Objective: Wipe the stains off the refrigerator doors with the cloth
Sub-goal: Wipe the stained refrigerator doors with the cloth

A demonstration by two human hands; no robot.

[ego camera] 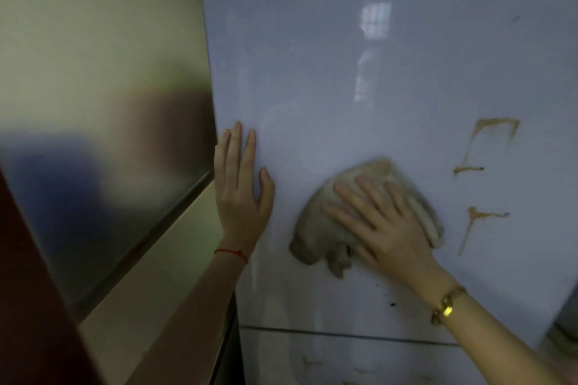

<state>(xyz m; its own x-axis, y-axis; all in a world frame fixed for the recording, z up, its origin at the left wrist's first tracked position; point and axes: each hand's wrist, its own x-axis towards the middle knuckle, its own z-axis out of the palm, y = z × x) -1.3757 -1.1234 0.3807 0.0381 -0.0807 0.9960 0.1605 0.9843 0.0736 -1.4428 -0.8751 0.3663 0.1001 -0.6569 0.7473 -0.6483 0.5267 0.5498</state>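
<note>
Right hand (384, 225) spread flat over bunched cloth (325, 228) at lower centre, pressed to upper fridge door (344, 87) for scrubbing force; left hand (242, 184) open-palmed on door's left edge, likely bracing; brown stains (488, 147) untouched at right.

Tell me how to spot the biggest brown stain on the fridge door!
Start at the big pale refrigerator door, then find the right hand pressing the cloth flat on it. Look up and to the right of the cloth: the biggest stain is a brown hook-shaped streak, higher and longer than the smaller brown smear below it.
</note>
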